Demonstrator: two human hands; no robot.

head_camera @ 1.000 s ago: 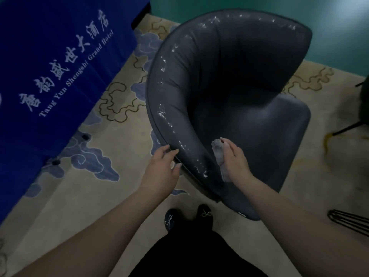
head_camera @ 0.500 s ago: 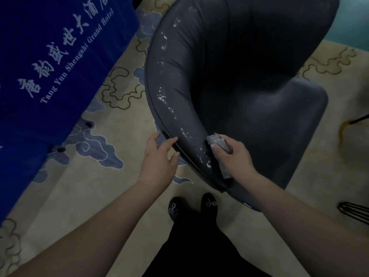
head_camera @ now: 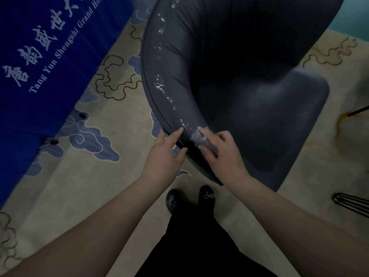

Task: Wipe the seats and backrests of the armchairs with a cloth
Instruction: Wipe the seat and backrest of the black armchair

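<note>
A: Head cam, looking down. Right hand (head_camera: 221, 154) has the cloth (head_camera: 200, 139) bunched under curled fingers, pressing it on the armchair (head_camera: 249, 100) rim at the near end of the armrest, abt 6 o'clock on the chair's curve.

B: Left hand (head_camera: 164, 154)?

A: Fingers fairly straight, resting on the outer edge of the rim just beside the cloth, holding nothing. Looks like bracing.

B: How to do this bit well?

A: I'd say flatten the cloth more, keep firm pressure, follow the whitish flecks (head_camera: 159, 84) running up the rim toward 11 o'clock. Overlap passes; brace w/ the left so the chair doesn't swivel.

B: Chair's heading?

A: Seat opens toward abt 4 o'clock in frame, backrest curving round at 12. Long axis of the armrest runs 6 to 11. Cloth's wadded, no clear axis.

B: Surroundings?

A: Blue banner (head_camera: 50, 56) at 10, patterned carpet (head_camera: 99, 166) below.
</note>
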